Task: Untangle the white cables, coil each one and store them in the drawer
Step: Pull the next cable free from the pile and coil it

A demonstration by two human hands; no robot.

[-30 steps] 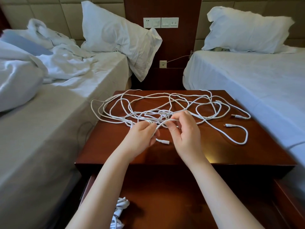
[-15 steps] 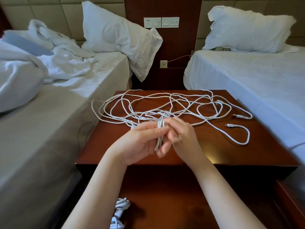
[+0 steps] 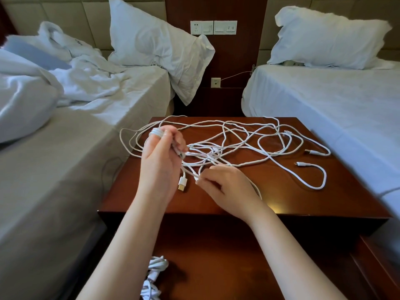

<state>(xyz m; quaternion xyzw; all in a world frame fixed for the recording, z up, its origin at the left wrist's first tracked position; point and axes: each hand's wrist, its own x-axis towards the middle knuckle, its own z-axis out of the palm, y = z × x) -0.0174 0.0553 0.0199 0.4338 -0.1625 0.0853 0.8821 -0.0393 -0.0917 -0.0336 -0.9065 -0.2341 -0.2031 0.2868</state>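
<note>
Pinching one strand of the white cables (image 3: 211, 153), my right fingertips (image 3: 200, 180) are close together, low over the table top. My right hand (image 3: 229, 187) sits just in front of the knot. My left fingers (image 3: 171, 137) are curled round a few small loops (image 3: 156, 133) of cord, and my left hand (image 3: 161, 161) is up above the left side of the mess. One gold plug (image 3: 182, 184) hangs just beside it.

All the loose cord lies in a big messy heap on the nightstand (image 3: 270, 191). I think the job is partly done. Some wound cord (image 3: 157, 265) lies in the open drawer (image 3: 216, 267) below, but I cannot tell if it is one bundle or two. The heap is not yet pulled apart, wound up or put away.

I count four plugs, two hands, two beds (image 3: 86, 148) and two pillows (image 3: 151, 40).
</note>
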